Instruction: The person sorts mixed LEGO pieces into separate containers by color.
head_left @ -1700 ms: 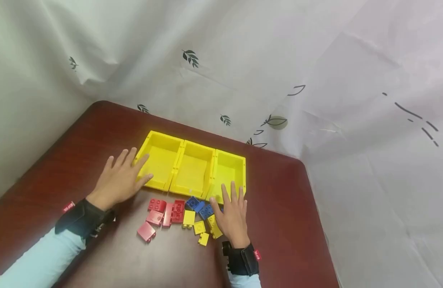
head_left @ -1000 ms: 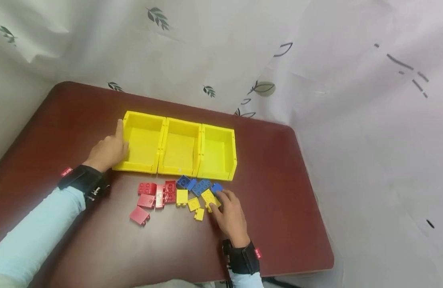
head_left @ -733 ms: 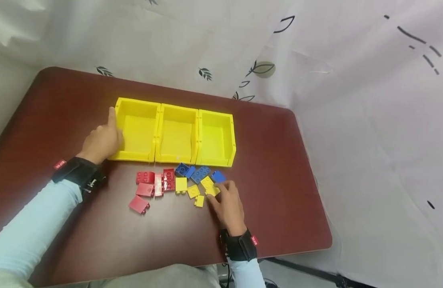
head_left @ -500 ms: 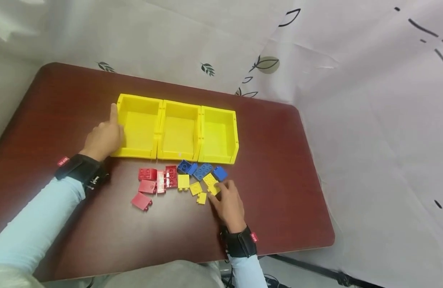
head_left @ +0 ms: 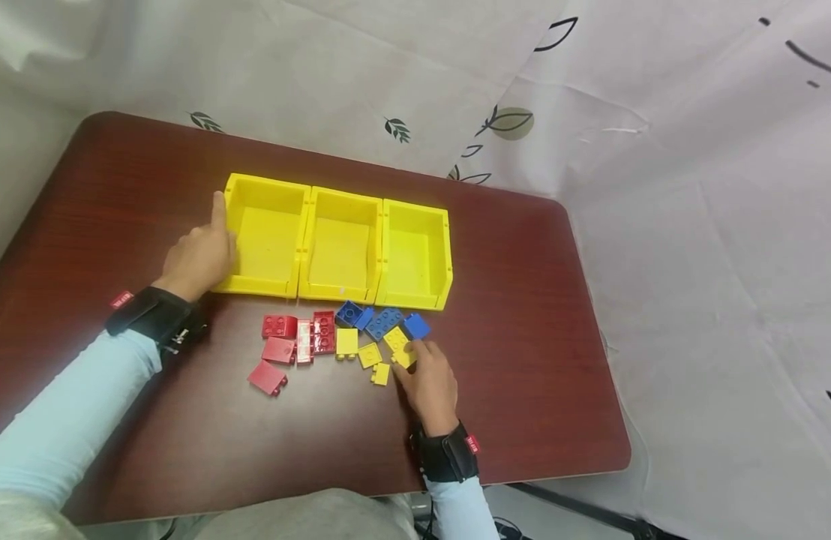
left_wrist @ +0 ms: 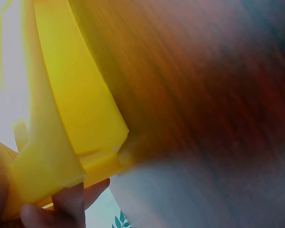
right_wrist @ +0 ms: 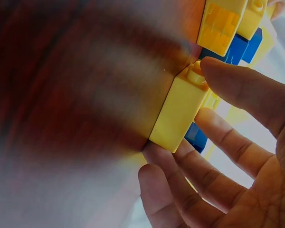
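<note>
On a reddish-brown table (head_left: 523,337), the left hand (head_left: 198,259) grips the leftmost yellow bin (head_left: 263,286) while the right hand (head_left: 430,384) pinches a yellow block (right_wrist: 178,114).

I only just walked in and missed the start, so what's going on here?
A person's right grip pinches a yellow block that looks to be resting on the table. Their left grip holds the left yellow bin by its outer side; the middle bin and right bin stand in a row with it. In front of the bins lie red blocks, blue blocks and other yellow blocks. No block shows inside a bin.
</note>
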Action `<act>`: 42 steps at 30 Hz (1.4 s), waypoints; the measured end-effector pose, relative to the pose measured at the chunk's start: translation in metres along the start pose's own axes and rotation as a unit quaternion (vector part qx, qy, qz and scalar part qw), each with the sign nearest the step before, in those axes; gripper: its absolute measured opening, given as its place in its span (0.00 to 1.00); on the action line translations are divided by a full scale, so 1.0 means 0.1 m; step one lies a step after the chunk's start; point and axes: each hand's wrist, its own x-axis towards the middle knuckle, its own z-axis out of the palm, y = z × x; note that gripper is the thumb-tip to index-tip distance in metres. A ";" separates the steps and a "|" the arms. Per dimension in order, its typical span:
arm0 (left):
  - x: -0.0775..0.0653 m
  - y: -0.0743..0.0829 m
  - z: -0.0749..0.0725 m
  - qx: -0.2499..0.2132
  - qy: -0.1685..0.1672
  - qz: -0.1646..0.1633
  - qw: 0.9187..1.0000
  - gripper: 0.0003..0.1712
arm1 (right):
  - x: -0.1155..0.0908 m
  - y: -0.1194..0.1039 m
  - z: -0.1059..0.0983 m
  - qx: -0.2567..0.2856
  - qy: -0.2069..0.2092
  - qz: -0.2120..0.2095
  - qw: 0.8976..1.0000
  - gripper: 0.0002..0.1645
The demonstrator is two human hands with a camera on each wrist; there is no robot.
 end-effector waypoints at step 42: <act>0.16 0.16 0.10 -0.123 -0.016 -0.096 0.988 0.56 | 2.12 -0.67 -0.71 0.017 -0.028 0.050 0.998 0.24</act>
